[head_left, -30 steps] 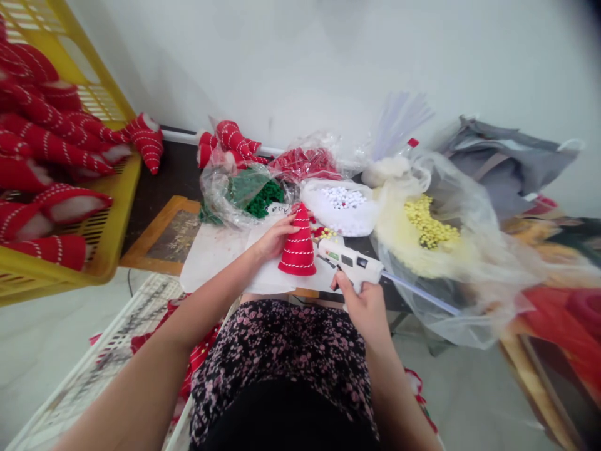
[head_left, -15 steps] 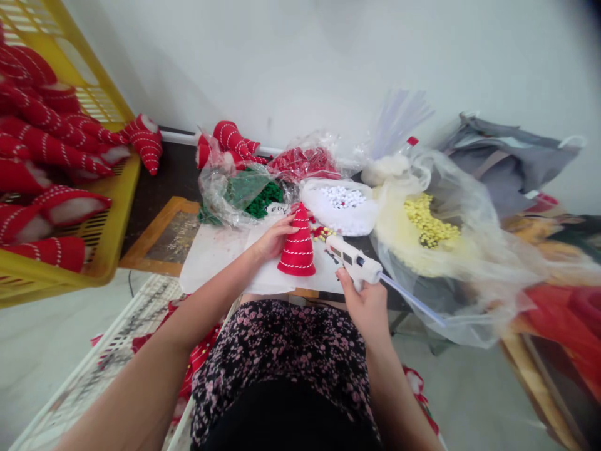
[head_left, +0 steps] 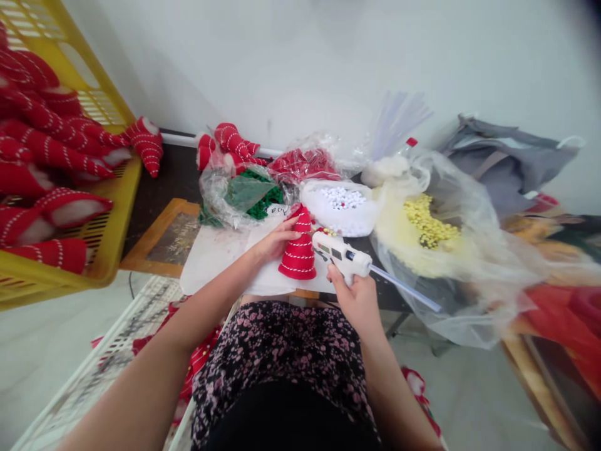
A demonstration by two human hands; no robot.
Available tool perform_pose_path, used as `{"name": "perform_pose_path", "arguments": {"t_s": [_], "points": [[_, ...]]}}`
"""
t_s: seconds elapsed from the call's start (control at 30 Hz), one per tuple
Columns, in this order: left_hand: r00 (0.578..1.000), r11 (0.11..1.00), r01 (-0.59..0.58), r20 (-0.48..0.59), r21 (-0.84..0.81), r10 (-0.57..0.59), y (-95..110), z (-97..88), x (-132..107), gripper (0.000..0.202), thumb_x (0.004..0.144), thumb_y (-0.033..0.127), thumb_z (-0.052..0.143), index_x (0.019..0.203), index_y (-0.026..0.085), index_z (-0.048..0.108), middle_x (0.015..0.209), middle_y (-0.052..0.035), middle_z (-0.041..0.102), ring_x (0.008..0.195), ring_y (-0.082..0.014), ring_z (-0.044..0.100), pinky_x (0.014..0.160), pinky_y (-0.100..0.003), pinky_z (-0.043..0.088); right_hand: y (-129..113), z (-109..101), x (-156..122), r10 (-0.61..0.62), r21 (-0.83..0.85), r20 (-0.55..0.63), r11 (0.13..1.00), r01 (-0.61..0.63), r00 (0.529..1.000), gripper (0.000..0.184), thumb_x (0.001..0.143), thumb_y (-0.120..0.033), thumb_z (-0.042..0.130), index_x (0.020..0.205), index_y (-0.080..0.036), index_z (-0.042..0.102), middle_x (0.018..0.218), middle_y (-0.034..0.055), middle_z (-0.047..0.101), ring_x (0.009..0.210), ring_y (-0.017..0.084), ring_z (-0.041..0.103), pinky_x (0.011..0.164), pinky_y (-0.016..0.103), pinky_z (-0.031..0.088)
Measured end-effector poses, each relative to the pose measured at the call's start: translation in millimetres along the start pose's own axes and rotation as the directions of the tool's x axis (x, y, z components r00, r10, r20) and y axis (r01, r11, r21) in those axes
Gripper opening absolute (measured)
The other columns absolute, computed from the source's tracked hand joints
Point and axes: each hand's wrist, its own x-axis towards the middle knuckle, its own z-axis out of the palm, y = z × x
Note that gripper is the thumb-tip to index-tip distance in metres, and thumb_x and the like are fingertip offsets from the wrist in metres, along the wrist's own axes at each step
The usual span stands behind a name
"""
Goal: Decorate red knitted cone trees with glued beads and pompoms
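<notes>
- Left hand (head_left: 277, 241) is steadying a red felt cone (head_left: 297, 250) striped with white cord, fingers (head_left: 293, 235) closed against its side; cone is standing upright on a white sheet (head_left: 211, 269).
- Right hand (head_left: 354, 300) is gripping a white hot glue gun (head_left: 342, 255), fingers (head_left: 335, 279) wrapped round the handle; glue stick (head_left: 404, 288) is protruding behind.
- Nozzle (head_left: 315, 239) is pointing at the cone, just beside it.

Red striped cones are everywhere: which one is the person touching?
The upright cone with white stripes, under the left hand on the white sheet. The others lie apart in the yellow crate or by the plastic bag.
</notes>
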Motion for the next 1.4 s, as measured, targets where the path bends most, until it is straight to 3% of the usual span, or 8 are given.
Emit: {"name": "perform_pose_path", "arguments": {"t_s": [0.23, 0.43, 0.77, 1.1, 1.2, 1.27, 1.33, 1.4], "points": [[0.999, 1.000, -0.004, -0.033, -0.011, 0.003, 2, 3.6, -1, 0.067, 0.070, 0.021, 0.082, 0.136, 0.017, 0.070, 0.118, -0.0124, 0.078, 0.099, -0.0265, 0.074, 0.097, -0.041, 0.054, 6, -3, -3, -0.006, -0.020, -0.004, 1.000, 0.006, 1.000, 0.035, 0.098, -0.050, 0.060, 0.095, -0.021, 0.079, 0.088, 0.0137, 0.083, 0.092, 0.033, 0.081, 0.086, 0.043, 0.064], [0.999, 1.000, -0.011, -0.040, 0.004, 0.011, 6, 6.5, -3, 0.066, 0.071, 0.021, 0.082, 0.136, 0.015, 0.070, 0.119, -0.0135, 0.078, 0.097, -0.0257, 0.074, 0.094, -0.038, 0.053, 19, -2, -1, -0.039, -0.085, -0.157, 0.996, 0.026, 0.987, 0.036, 0.096, -0.050, 0.066, 0.106, -0.019, 0.081, 0.100, 0.0162, 0.083, 0.094, 0.034, 0.080, 0.083, 0.043, 0.064], [1.000, 1.000, 0.013, 0.001, 0.004, -0.013, 2, 5.2, -3, 0.063, 0.075, 0.021, 0.083, 0.136, 0.018, 0.071, 0.116, -0.0125, 0.078, 0.099, -0.0262, 0.074, 0.094, -0.039, 0.053, 7, 4, 7, -0.066, 0.020, -0.095, 0.997, 0.068, 0.993, 0.036, 0.098, -0.051, 0.063, 0.080, -0.023, 0.076, 0.081, 0.0128, 0.080, 0.091, 0.033, 0.079, 0.095, 0.046, 0.062], [0.999, 1.000, 0.025, -0.026, -0.013, -0.026, 4, 7.6, -4, 0.065, 0.072, 0.020, 0.084, 0.135, 0.017, 0.071, 0.115, -0.0120, 0.079, 0.096, -0.0255, 0.074, 0.093, -0.039, 0.053, 16, 7, 4, -0.032, -0.025, -0.067, 0.999, 0.030, 0.997, 0.042, 0.098, -0.057, 0.060, 0.096, -0.021, 0.080, 0.084, 0.0130, 0.082, 0.086, 0.032, 0.080, 0.085, 0.042, 0.064], [0.997, 1.000, 0.006, -0.073, -0.028, -0.008, 7, 9.4, -4, 0.063, 0.070, 0.019, 0.083, 0.132, 0.016, 0.073, 0.111, -0.0107, 0.079, 0.091, -0.0233, 0.073, 0.090, -0.037, 0.054, 24, -1, 5, 0.048, -0.067, -0.084, 0.996, -0.053, 0.995, 0.044, 0.092, -0.060, 0.063, 0.100, -0.020, 0.081, 0.091, 0.0154, 0.083, 0.092, 0.035, 0.080, 0.087, 0.044, 0.063], [0.992, 0.999, -0.014, -0.125, -0.046, 0.008, 9, 9.8, -3, 0.063, 0.068, 0.019, 0.082, 0.130, 0.016, 0.073, 0.105, -0.0089, 0.080, 0.087, -0.0214, 0.072, 0.086, -0.035, 0.054, 34, -13, 6, 0.187, -0.058, -0.049, 0.980, -0.190, 0.981, 0.046, 0.088, -0.062, 0.065, 0.094, -0.019, 0.080, 0.090, 0.0159, 0.083, 0.093, 0.036, 0.080, 0.083, 0.044, 0.063], [0.984, 0.997, -0.032, -0.179, -0.065, 0.020, 10, 9.4, -3, 0.063, 0.066, 0.020, 0.081, 0.129, 0.015, 0.074, 0.099, -0.0073, 0.079, 0.083, -0.0204, 0.071, 0.082, -0.033, 0.054, 47, -27, 8, 0.362, 0.010, 0.106, 0.931, -0.365, 0.926, 0.048, 0.084, -0.065, 0.068, 0.085, -0.019, 0.078, 0.083, 0.0148, 0.082, 0.085, 0.035, 0.081, 0.072, 0.040, 0.064], [0.973, 0.996, -0.052, -0.228, -0.075, 0.034, 11, 8.6, -2, 0.063, 0.065, 0.021, 0.079, 0.127, 0.015, 0.074, 0.095, -0.0065, 0.079, 0.081, -0.0203, 0.071, 0.080, -0.033, 0.054, 61, -39, 10, 0.470, 0.062, 0.277, 0.861, -0.504, 0.838, 0.049, 0.079, -0.068, 0.073, 0.079, -0.019, 0.073, 0.076, 0.0132, 0.080, 0.072, 0.032, 0.080, 0.059, 0.035, 0.061]]}}
